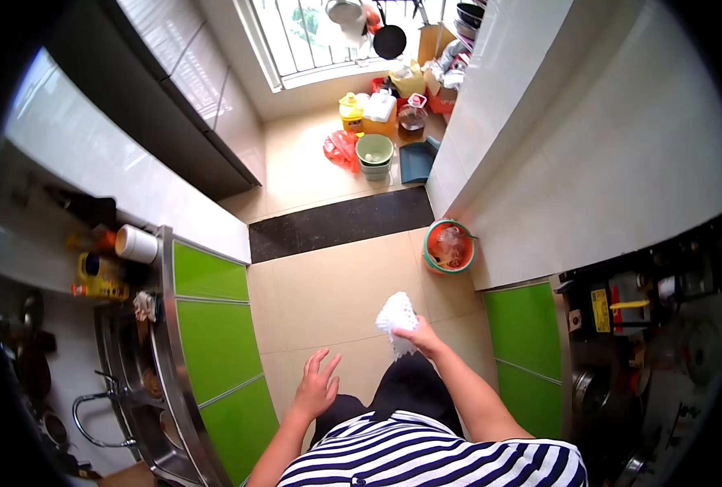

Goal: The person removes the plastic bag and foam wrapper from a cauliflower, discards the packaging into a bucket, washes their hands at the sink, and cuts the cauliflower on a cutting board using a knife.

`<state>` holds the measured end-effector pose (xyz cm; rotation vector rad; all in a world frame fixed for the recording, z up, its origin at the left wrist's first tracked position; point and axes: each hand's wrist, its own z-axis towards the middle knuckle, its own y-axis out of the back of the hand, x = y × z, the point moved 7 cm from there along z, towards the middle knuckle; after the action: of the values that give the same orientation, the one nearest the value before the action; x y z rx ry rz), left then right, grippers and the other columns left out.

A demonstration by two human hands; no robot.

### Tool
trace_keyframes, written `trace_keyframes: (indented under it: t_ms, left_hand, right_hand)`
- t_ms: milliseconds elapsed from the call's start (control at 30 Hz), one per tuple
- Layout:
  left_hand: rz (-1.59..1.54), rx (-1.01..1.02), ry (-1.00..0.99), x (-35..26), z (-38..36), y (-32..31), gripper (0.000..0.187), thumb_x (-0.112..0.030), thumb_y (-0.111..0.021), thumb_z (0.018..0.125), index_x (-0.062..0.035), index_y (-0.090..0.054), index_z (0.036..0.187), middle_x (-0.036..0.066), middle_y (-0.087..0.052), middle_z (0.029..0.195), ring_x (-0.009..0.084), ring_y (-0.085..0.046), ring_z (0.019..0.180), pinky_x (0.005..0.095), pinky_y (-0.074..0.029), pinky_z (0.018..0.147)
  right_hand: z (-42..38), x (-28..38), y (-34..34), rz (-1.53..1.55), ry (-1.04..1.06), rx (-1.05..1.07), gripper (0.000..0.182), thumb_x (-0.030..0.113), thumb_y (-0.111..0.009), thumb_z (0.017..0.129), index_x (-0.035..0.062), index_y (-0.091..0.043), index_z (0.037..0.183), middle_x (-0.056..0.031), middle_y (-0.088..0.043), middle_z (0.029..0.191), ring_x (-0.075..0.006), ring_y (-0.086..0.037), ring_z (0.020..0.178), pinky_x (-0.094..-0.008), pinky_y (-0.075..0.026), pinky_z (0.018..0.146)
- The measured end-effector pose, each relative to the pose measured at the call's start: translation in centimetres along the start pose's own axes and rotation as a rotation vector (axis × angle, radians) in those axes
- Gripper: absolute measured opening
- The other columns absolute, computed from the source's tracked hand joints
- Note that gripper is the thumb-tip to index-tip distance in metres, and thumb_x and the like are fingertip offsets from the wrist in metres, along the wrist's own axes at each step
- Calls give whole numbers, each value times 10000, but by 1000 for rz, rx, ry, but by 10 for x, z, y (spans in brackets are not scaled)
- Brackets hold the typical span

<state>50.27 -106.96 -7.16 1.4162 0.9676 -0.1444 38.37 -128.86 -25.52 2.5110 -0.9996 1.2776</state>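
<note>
From here I see the right hand (418,334) gripping a white cloth (397,318) above the tiled floor (328,296), in front of the person's dark trousers (410,381). The left hand (317,388) holds nothing, its fingers spread. A lined bin (449,246) stands beyond the cloth, against the wall (539,195).

Head view, looking steeply down past striped shirt (426,458)
</note>
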Motion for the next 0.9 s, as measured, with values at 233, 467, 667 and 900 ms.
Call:
trace_keyframes:
  t_ms: [233,467,667,900]
  left_hand:
    - [-148,48,37,-41,130,-45,432,-41,-579,779,-67,-522,1206,156,-514,1161,329,-471,1114,396,-393,949]
    - [-236,143,132,-9,171,-119,385,-23,-565,782,-49,-548,1165,165,-559,1073,330,-526,1018,386,-425,885]
    - [-377,137,367,51,153,-181,327,-25,-549,801,-24,-569,1127,161,-589,1010,288,-568,938,346,-450,828]
    - [-355,143,555,88,157,-193,280,-96,-517,858,-19,-563,1123,166,-592,1082,306,-555,1021,367,-446,862]
  right_hand:
    - [78,4,171,-255,-296,-479,886,267,-813,584,14,-315,1271,-166,-512,1173,-247,-573,974,-407,-519,708]
    - [172,20,263,-781,-59,-645,841,273,-771,554,-10,-356,1229,-230,-480,1139,-344,-475,1074,-386,-394,952]
    - [269,-10,292,-905,-85,-532,787,233,-762,581,58,-374,1244,-179,-491,1175,-326,-455,1109,-389,-388,958]
    - [369,-62,285,-1313,-63,-425,554,224,-718,674,129,-510,1179,-79,-508,1197,-264,-406,1175,-418,-365,964]
